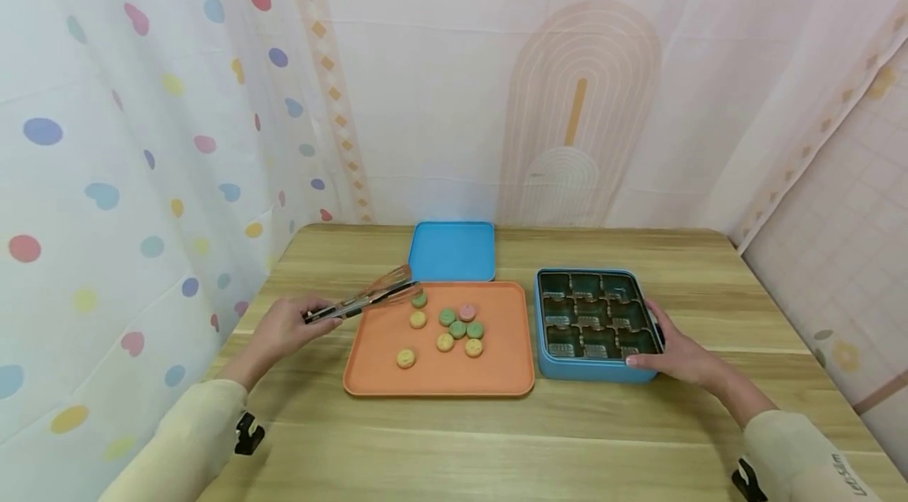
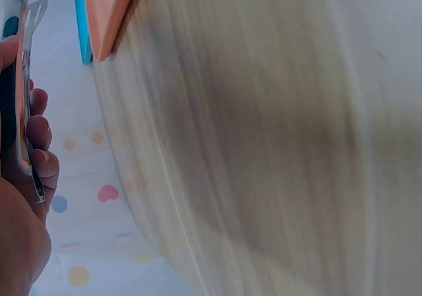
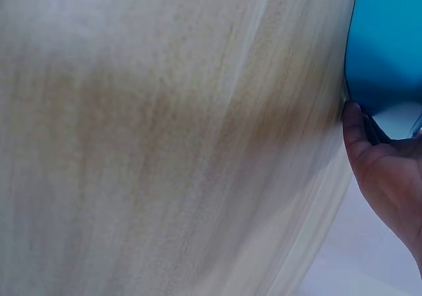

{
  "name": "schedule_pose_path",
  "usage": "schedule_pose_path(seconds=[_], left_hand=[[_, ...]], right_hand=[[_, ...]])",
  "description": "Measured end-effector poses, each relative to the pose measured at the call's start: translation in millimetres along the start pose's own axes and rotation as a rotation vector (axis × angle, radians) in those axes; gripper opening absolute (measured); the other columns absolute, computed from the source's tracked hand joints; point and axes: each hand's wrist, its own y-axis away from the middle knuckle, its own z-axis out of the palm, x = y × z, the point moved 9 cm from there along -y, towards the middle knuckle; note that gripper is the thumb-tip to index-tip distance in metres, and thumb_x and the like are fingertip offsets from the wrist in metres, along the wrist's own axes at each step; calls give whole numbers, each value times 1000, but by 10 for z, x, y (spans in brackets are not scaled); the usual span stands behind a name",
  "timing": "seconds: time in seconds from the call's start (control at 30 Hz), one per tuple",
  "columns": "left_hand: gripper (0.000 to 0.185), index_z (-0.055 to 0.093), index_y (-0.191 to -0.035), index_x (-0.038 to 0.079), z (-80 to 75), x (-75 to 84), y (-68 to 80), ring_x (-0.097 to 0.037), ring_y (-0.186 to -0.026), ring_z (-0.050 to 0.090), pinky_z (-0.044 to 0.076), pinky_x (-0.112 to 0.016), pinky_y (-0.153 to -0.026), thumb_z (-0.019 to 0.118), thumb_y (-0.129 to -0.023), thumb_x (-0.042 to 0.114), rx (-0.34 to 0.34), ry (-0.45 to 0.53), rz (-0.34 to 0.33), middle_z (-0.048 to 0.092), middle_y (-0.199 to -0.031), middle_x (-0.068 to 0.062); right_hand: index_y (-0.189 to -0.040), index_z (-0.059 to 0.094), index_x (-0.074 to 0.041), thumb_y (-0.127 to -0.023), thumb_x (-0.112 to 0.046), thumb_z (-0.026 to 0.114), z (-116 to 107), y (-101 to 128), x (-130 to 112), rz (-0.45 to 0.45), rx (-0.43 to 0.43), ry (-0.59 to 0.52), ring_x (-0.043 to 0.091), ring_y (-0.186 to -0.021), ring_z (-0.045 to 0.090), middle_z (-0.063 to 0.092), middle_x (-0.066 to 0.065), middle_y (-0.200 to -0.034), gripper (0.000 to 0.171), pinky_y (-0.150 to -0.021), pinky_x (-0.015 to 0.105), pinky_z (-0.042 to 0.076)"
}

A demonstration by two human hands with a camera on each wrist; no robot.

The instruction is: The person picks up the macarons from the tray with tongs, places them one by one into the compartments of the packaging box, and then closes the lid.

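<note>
My left hand [image 1: 291, 325] grips metal tongs [image 1: 355, 303] with dark handles by the handle end. Their slotted heads reach over the far left corner of an orange tray [image 1: 507, 368], spread a little apart, near a green cookie-like round [image 1: 419, 299]. Several small yellow, green and pink rounds lie on this tray, among them a pink one [image 1: 467, 312]. To its right stands a blue square box [image 1: 596, 370] with a dark compartmented insert [image 1: 591, 313]. My right hand [image 1: 677, 352] holds the box at its near right corner, thumb at the front rim and fingers along the right side.
A flat blue lid or tray [image 1: 452, 250] lies behind the orange tray, close to its far edge. Everything rests on a wooden table [image 1: 454, 447]. Patterned curtains [image 1: 440, 92] hang behind the table and along the left.
</note>
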Motion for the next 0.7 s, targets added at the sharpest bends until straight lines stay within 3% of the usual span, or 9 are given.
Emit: schedule_pose_path(seconds=[0.27, 0.47, 0.7], left_hand=[[23, 77, -102, 13, 9, -11, 139, -7, -64, 53, 44, -27, -59, 80, -86, 29, -63, 29, 33, 69, -83, 8], [20, 77, -101, 13, -1, -12, 235, -4, -61, 50, 43, -26, -56, 81, -85, 25, -86, 48, 53, 68, -82, 9], [18, 78, -99, 14, 27, -19, 350, -2, -64, 52, 45, -25, -58, 82, -83, 23, -110, 76, 69, 70, -86, 8]], right_hand=[[-157, -12, -6, -85, -37, 78, 7, -3, 2, -2, -3, 3, 63, -134, 21, 10, 45, -151, 119, -100, 72, 27], [-157, -12, -7, -86, -35, 78, 9, -11, 11, -3, -3, -13, 63, -136, 14, 2, 42, -153, 118, -101, 74, 22], [-157, -12, -7, -86, -34, 78, 2, -19, 15, -18, 5, -13, 63, -135, 17, 4, 43, -152, 118, -101, 74, 23]])
